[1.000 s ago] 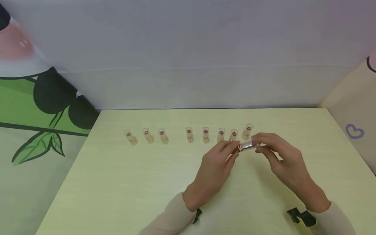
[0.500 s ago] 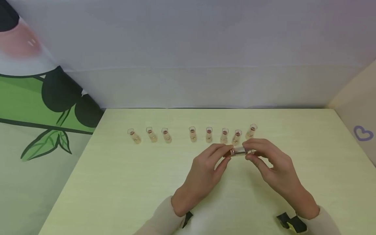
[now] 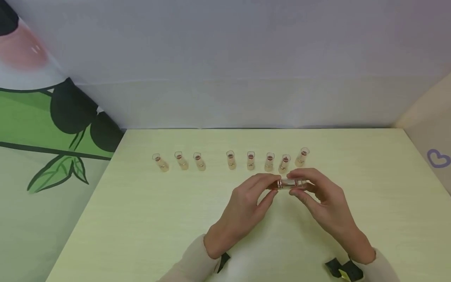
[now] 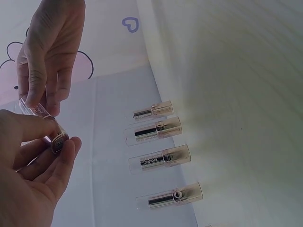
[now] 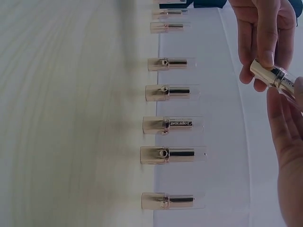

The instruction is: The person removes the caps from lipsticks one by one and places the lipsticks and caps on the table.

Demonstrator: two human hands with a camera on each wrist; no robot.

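Both hands hold one lipstick (image 3: 290, 183) nearly level above the table, its metallic tube showing between them. My left hand (image 3: 243, 207) pinches the gold base end, which shows plainly in the right wrist view as the lipstick's base (image 5: 263, 72). At the clear-cap end my right hand (image 3: 325, 203) grips with thumb and fingers; the right wrist view shows this hand (image 5: 286, 137) at the lower right. In the left wrist view, the left hand's fingers (image 4: 64, 156) surround the base's round end. Whether the cap is fully seated is not clear.
Several capped lipsticks stand upright in a row behind the hands, from the left one (image 3: 161, 162) to the right one (image 3: 302, 157). A wider gap splits the row. The pale table (image 3: 148, 219) ends at a grey-white backdrop (image 3: 246, 103).
Both hands have moved left and slightly toward me with the lipstick, which has turned more level. The right fingers have shifted along the cap toward the left hand. The standing lipsticks stay put.
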